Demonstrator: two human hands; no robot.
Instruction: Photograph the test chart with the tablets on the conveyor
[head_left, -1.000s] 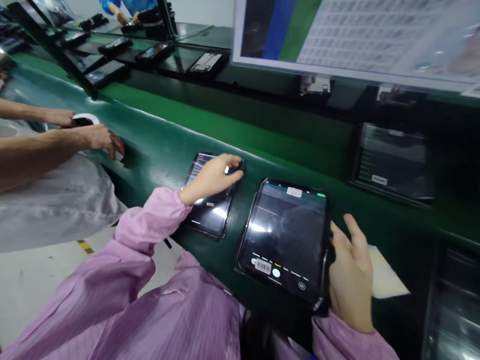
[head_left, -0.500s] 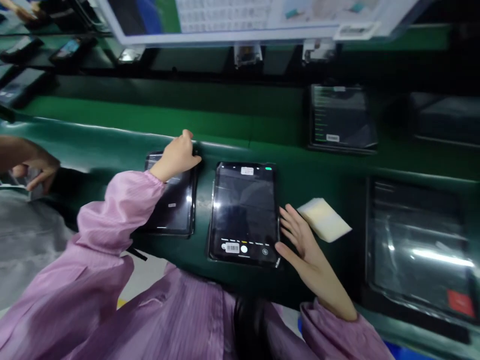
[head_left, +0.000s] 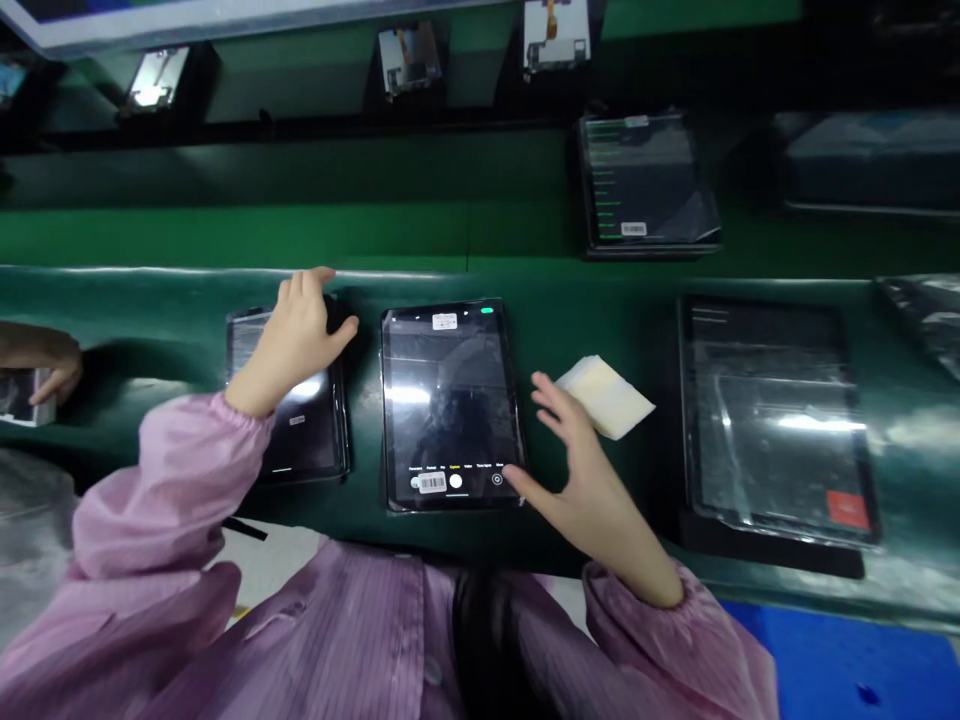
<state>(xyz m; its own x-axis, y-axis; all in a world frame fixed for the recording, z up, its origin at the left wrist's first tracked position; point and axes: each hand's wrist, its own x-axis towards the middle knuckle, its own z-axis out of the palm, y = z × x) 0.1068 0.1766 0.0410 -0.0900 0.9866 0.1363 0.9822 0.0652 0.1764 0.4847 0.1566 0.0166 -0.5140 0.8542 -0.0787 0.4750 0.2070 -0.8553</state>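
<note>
A tablet (head_left: 454,400) lies flat in front of me, its screen showing a camera app with a shutter button and a barcode sticker near the bottom. My right hand (head_left: 574,455) is at its lower right corner, fingers spread, thumb over the edge of the screen; whether it touches the glass I cannot tell. To the left lies a second tablet (head_left: 311,430) with a dark screen. Over the upper part of that one is my left hand (head_left: 296,325), thumb and fingers apart, nothing visible in it. A pale yellow folded cloth (head_left: 607,397) rests just beyond my right fingers.
At the right lies a larger tablet (head_left: 772,420) with a red label, on a black slab. Stacked tablets (head_left: 649,185) sit on the green shelf behind. Small device parts (head_left: 409,58) stand farther back. At the far left, another person's hand (head_left: 56,365) holds a pale object.
The view has shifted, so the tablets appear farther left. My right hand has lifted slightly from the tablet's side, its fingers more spread. My left hand stays over the left tablet, its fingers opened wider.
</note>
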